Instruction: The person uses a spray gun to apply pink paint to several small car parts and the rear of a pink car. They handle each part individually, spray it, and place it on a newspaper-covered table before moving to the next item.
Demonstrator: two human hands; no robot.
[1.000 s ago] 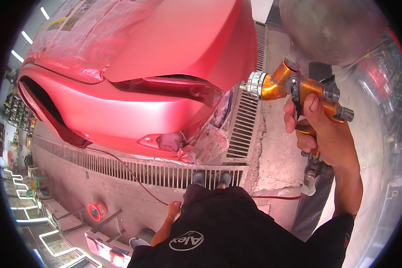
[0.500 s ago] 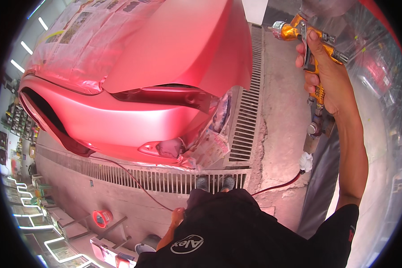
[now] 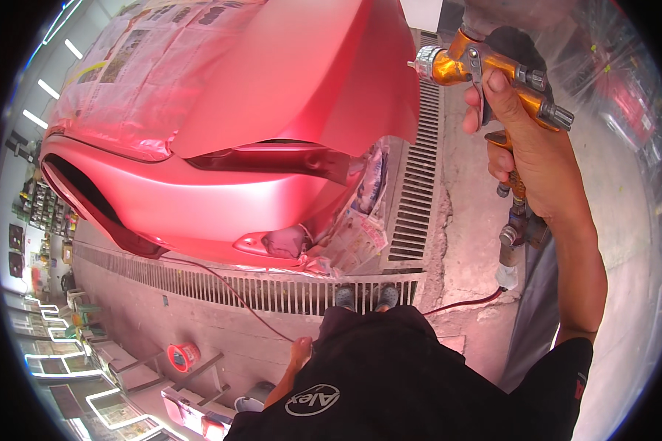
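- The spray gun (image 3: 452, 67) is held at the upper right, apart from the car, with its nozzle (image 3: 425, 63) turned toward the red hood (image 3: 287, 73).
- The right hand (image 3: 541, 162) is wrapped around the gun's handle, with fingers placed in front of the trigger (image 3: 484, 106).
- The left hand (image 3: 300, 353) is set low beside the dark shirt (image 3: 419, 375), where the hose (image 3: 232, 288) is met; its fingers appear curled, but whether the hose is gripped cannot be told.
- For an even coat, the nozzle should be squared to each panel and a constant gap should be held along the curves of the bumper (image 3: 228, 213).
- The gun is best moved by the whole arm at a steady pace, since uneven cover is likely if only the wrist is swung.
- Strokes should be overlapped, and the trigger released beyond each panel edge, so that runs are avoided.
- The hose should be guided clear of the bumper's lower edge, and footing should be watched at the floor grate (image 3: 412, 206).
- The cup above the gun is cut off by the upper edge and is poorly made out.
- No spray can be discerned; whether the trigger is pulled cannot be judged.
- The middle run of the hose is hidden behind the body.
- The car's far side is cropped out.
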